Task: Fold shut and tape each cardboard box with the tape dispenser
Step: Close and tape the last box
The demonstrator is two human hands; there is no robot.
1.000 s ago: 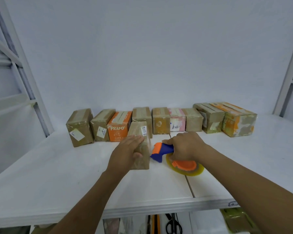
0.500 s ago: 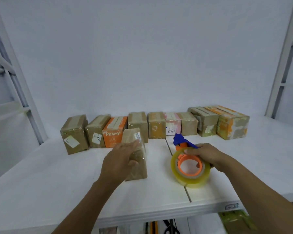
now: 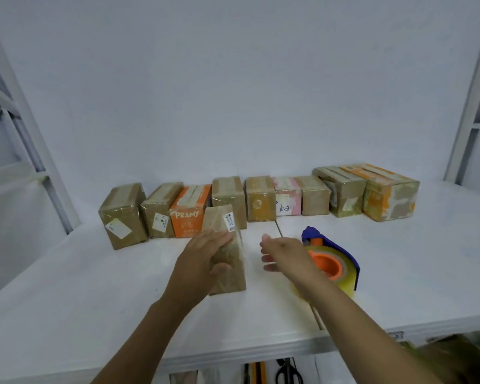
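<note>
Cardboard box (image 3: 233, 281) gripped between left fingers (image 3: 218, 237) and thumb; right fingers (image 3: 270, 243) spread beside tape dispenser (image 3: 333, 262).

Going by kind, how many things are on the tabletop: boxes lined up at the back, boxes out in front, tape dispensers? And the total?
back-row boxes: 9
front box, gripped by the left hand: 1
tape dispenser: 1
Total: 11

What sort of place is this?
Probably a parcel-packing bench: a row of taped, labelled cardboard boxes on a white table, a tape dispenser beside the small box that the left hand grips, and scissors stored below.
</note>
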